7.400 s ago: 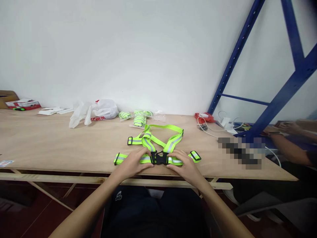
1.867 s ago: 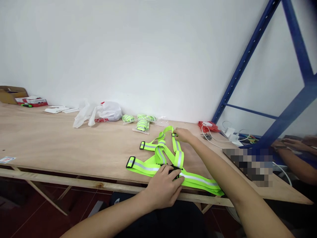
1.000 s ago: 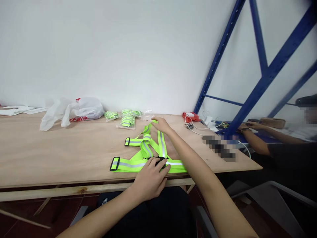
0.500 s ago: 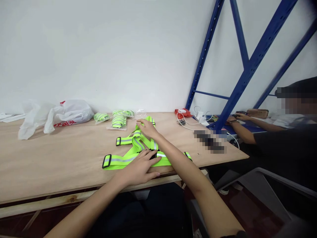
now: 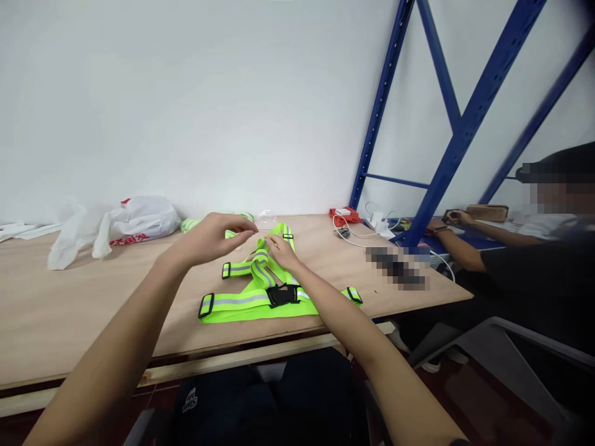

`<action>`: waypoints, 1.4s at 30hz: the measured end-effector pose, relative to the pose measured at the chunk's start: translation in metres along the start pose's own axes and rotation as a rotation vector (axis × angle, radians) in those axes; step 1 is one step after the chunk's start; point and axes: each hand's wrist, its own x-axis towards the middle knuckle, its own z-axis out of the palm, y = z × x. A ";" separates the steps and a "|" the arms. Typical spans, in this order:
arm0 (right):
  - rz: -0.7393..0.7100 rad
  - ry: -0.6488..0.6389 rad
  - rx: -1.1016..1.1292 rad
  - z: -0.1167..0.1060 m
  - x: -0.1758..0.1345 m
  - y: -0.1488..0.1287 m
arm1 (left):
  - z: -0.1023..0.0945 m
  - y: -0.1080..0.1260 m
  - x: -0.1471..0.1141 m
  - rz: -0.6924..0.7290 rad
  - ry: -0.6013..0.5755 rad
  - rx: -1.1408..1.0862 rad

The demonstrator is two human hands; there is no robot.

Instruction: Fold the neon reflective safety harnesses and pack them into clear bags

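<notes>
A neon-yellow reflective vest [image 5: 242, 300] made of straps with grey stripes lies on the wooden table. Its black buckle [image 5: 283, 295] is fastened at the middle of the waist strap, near the table's front edge. My right hand [image 5: 281, 253] is at the upper part of the vest, its fingers closed on a shoulder strap. To the left and slightly above the straps hovers my left hand [image 5: 216, 236], fingers stretched toward the right hand and thumb apart, holding nothing. Black strap adjusters show at the ends of the bands.
White plastic bags [image 5: 144, 218] lie at the back left, with bagged reflective straps [image 5: 189, 224] beside them, partly hidden behind my left hand. A red cloth [image 5: 346, 215], a white cable and a blue rack post [image 5: 421, 214] stand right. A co-worker [image 5: 534, 266] sits farther right.
My left hand has lifted off the waist strap and moved up and left, uncovering the buckle. My right hand stays at the upper straps, its fingers now curled in.
</notes>
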 end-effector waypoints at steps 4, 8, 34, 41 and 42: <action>0.018 0.041 0.023 0.000 0.000 0.002 | 0.022 -0.064 0.011 -0.164 -0.262 0.083; 0.038 0.050 0.028 -0.003 -0.002 0.004 | 0.055 -0.102 0.002 -0.307 -0.450 -0.028; 0.107 -0.146 -0.223 0.005 -0.008 0.014 | 0.051 -0.168 -0.025 -0.256 0.181 -0.069; 0.082 -0.155 -0.257 0.005 -0.008 0.011 | 0.050 -0.171 -0.023 -0.105 0.389 0.040; 0.076 -0.154 -0.259 0.005 -0.009 0.011 | 0.050 -0.171 -0.023 -0.098 0.396 0.049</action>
